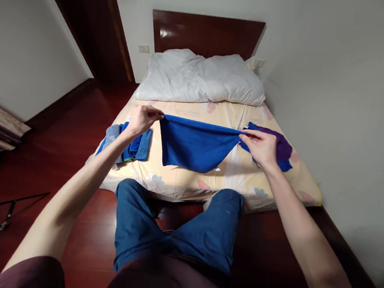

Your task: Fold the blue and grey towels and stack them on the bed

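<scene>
A plain blue cloth [197, 144], which looks like a towel, is stretched between my two hands above the bed. My left hand [143, 119] pinches its upper left corner between thumb and fingers. At the upper right corner, my right hand [261, 145] pinches the cloth the same way. The top edge is pulled nearly straight, and the lower part hangs down, narrower toward the right. A small white tag [217, 169] shows at its bottom edge. Whether the cloth is a single layer or doubled I cannot tell.
Folded blue and grey cloths [143, 146] lie beyond my left forearm. A loose heap of blue and purple cloths [282, 147] lies behind my right hand. The bed [175, 183] has a patterned sheet, with a white quilt [201, 77] at its head. A black stand's legs [7, 217] are on the floor.
</scene>
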`<action>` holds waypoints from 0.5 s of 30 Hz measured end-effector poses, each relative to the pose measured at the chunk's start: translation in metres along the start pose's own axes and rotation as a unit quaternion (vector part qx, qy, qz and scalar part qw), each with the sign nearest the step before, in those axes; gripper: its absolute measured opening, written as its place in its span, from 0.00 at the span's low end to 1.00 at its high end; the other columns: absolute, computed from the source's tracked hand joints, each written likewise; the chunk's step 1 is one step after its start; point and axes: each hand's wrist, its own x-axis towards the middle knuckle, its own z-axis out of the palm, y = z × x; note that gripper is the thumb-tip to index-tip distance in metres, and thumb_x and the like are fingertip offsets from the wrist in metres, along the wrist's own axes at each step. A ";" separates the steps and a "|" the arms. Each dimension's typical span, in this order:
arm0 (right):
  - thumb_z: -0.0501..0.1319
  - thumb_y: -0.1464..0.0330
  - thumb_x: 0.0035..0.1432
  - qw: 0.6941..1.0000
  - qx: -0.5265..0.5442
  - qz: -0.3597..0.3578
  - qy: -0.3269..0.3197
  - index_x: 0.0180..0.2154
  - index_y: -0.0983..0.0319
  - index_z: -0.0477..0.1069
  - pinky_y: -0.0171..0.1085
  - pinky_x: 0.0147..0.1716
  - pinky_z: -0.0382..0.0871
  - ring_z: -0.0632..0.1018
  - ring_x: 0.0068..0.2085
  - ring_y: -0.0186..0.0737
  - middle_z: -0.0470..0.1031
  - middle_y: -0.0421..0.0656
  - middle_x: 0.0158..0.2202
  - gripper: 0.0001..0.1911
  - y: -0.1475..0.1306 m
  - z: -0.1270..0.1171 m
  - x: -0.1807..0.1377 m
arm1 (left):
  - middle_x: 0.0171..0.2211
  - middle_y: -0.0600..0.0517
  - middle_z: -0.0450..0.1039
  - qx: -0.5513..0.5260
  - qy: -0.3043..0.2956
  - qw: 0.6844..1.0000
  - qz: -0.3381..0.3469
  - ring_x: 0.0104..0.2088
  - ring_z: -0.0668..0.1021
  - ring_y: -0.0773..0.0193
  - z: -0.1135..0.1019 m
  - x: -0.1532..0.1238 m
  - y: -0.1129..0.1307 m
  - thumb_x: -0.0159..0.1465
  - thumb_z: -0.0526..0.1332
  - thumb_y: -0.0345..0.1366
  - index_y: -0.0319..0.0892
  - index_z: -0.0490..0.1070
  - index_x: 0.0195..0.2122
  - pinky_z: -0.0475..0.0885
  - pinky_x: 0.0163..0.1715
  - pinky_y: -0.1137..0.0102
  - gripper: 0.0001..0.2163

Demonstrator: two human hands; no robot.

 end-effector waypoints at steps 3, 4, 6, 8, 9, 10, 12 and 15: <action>0.75 0.58 0.52 0.999 -0.013 -0.004 -0.040 0.38 0.62 0.84 0.42 0.43 0.83 0.85 0.39 0.46 0.84 0.47 0.38 0.16 -0.010 -0.002 -0.015 | 0.34 0.48 0.81 0.006 -0.015 1.000 -0.005 0.33 0.80 0.61 -0.010 -0.015 -0.003 0.60 0.70 0.44 0.42 0.84 0.34 0.76 0.36 0.69 0.11; 0.75 0.58 0.52 0.998 -0.022 -0.009 -0.051 0.38 0.62 0.84 0.42 0.43 0.83 0.85 0.40 0.46 0.84 0.47 0.38 0.16 -0.014 -0.003 -0.020 | 0.35 0.47 0.81 0.005 -0.017 1.000 -0.007 0.33 0.80 0.61 -0.014 -0.021 -0.003 0.60 0.71 0.46 0.42 0.84 0.34 0.77 0.36 0.69 0.12; 0.75 0.58 0.52 0.997 -0.041 -0.017 -0.062 0.37 0.61 0.84 0.41 0.43 0.84 0.84 0.41 0.45 0.83 0.46 0.38 0.14 -0.023 -0.005 -0.030 | 0.36 0.47 0.80 0.001 -0.024 1.000 -0.009 0.33 0.80 0.61 -0.020 -0.033 -0.002 0.59 0.70 0.47 0.43 0.84 0.34 0.78 0.36 0.68 0.12; 0.76 0.57 0.52 0.996 -0.048 -0.017 -0.071 0.36 0.59 0.84 0.41 0.44 0.84 0.84 0.42 0.45 0.83 0.45 0.40 0.14 -0.031 -0.008 -0.038 | 0.36 0.47 0.81 0.002 -0.044 0.999 -0.016 0.34 0.81 0.60 -0.027 -0.043 -0.001 0.60 0.69 0.47 0.45 0.84 0.34 0.79 0.38 0.66 0.12; 0.76 0.57 0.52 0.996 -0.045 -0.011 -0.079 0.36 0.59 0.84 0.42 0.43 0.84 0.84 0.42 0.45 0.83 0.45 0.40 0.14 -0.034 -0.009 -0.041 | 0.35 0.48 0.81 0.002 -0.059 0.998 -0.025 0.34 0.81 0.59 -0.030 -0.046 0.000 0.60 0.69 0.47 0.45 0.84 0.35 0.79 0.38 0.65 0.11; 0.77 0.56 0.51 0.995 -0.040 0.000 -0.089 0.36 0.59 0.84 0.43 0.43 0.84 0.84 0.42 0.45 0.83 0.45 0.39 0.15 -0.037 -0.011 -0.043 | 0.33 0.48 0.81 0.002 -0.077 0.996 -0.036 0.34 0.82 0.59 -0.034 -0.049 0.000 0.61 0.69 0.47 0.46 0.84 0.36 0.79 0.38 0.65 0.11; 0.77 0.54 0.50 0.993 -0.028 0.030 -0.111 0.36 0.59 0.84 0.43 0.42 0.85 0.85 0.39 0.44 0.84 0.44 0.36 0.18 -0.039 -0.014 -0.044 | 0.28 0.50 0.80 0.003 -0.113 0.992 -0.056 0.32 0.82 0.59 -0.039 -0.051 -0.002 0.60 0.69 0.47 0.46 0.84 0.36 0.79 0.37 0.66 0.11; 0.79 0.53 0.47 0.989 -0.012 0.065 -0.129 0.37 0.60 0.84 0.42 0.40 0.84 0.84 0.34 0.42 0.83 0.43 0.32 0.20 -0.029 -0.015 -0.033 | 0.26 0.51 0.79 0.000 -0.152 0.986 -0.070 0.31 0.82 0.60 -0.039 -0.043 -0.010 0.59 0.70 0.48 0.44 0.83 0.34 0.80 0.36 0.69 0.12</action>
